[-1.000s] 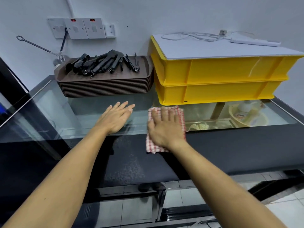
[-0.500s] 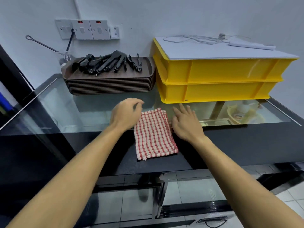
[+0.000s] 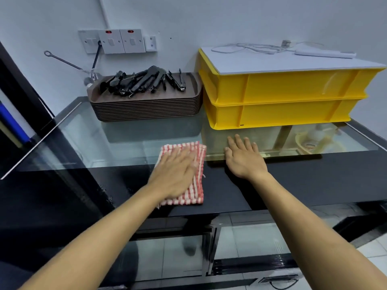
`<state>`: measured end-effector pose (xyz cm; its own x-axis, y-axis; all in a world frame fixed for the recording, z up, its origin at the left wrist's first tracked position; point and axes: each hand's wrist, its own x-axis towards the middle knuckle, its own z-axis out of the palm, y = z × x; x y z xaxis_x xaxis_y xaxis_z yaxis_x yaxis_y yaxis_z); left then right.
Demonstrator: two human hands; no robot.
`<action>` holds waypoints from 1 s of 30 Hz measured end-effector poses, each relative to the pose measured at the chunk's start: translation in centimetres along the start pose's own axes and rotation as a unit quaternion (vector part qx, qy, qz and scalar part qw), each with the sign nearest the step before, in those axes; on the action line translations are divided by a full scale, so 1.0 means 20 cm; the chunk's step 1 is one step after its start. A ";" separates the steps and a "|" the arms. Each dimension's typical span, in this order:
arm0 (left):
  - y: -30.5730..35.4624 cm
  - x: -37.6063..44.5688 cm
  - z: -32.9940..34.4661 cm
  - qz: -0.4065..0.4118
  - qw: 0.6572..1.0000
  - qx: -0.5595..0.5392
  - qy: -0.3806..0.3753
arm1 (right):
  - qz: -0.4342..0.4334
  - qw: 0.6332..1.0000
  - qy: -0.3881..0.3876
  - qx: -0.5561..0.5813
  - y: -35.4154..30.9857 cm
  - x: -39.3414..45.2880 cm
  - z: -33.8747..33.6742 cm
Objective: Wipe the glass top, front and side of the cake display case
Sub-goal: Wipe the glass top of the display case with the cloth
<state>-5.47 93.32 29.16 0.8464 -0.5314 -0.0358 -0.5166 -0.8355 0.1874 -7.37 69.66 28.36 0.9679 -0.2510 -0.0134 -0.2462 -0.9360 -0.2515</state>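
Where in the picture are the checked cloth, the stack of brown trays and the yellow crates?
checked cloth (image 3: 193, 194), head view, lower striped part beside the wrist.
stack of brown trays (image 3: 146, 110), head view, front edges of the stack.
yellow crates (image 3: 282, 114), head view, lower crate's front wall.

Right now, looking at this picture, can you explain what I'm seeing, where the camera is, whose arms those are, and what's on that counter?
There is no machine here: the camera sits on a person's head and looks down at their own bare arms. The left hand lies flat on a red checked cloth, pressing it onto the display case top, which is glass with a black front strip. The right hand rests flat on the top beside the cloth, holding nothing. Behind them stand a stack of brown trays with black tongs on it, and two yellow crates under a white board with a cable.
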 end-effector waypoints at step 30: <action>-0.01 0.71 -0.01 0.016 0.999 0.008 -0.028 | -0.144 0.984 0.084 0.057 -0.05 0.11 0.01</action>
<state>6.60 86.01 28.90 0.8208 -0.5648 -0.0846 -0.5461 -0.8196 0.1734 -5.04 70.18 28.34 0.9725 -0.0255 0.2316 0.0533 -0.9432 -0.3278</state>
